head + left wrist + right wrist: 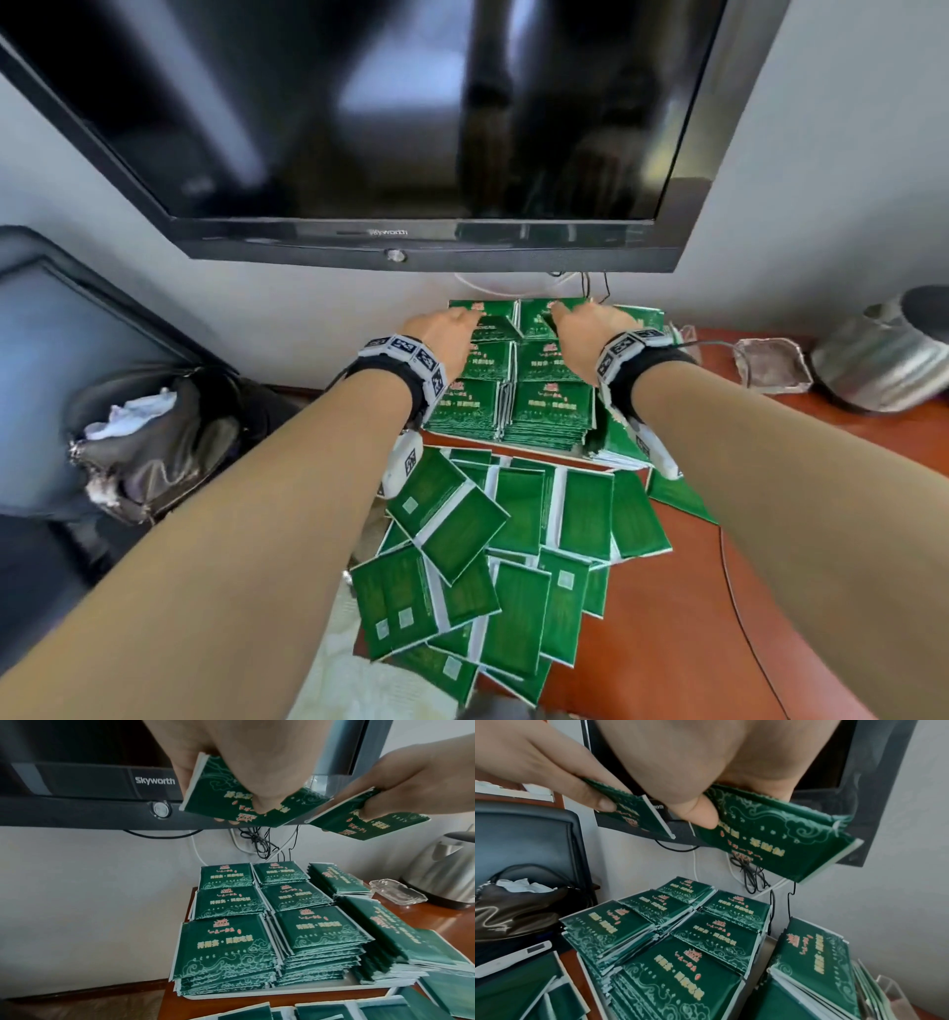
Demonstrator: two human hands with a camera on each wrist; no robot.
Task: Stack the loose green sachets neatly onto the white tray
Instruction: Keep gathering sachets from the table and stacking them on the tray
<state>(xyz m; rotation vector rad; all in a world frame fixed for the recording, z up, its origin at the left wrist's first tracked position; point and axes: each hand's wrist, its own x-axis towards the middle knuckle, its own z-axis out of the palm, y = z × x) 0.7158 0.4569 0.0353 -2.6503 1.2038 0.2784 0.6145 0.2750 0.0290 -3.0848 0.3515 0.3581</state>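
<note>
Green sachets with gold print stand in several neat stacks [552,406] [226,947] [680,973] on the white tray [282,992] [462,440] at the back of the table. More green sachets [513,539] lie loose and overlapping, plain side up, in front of the tray. Both hands hover over the far stacks, close together. My left hand [464,321] [244,813] pinches a green sachet [231,787] between thumb and fingers. In the same way my right hand [565,313] [706,821] pinches another green sachet [782,833], tilted above the stacks.
A black television [385,128] hangs on the wall just above the tray, with cables [259,841] dangling below it. A glass ashtray [770,365] and a steel kettle [883,360] stand at the right. A dark bag [154,426] sits on a chair at the left.
</note>
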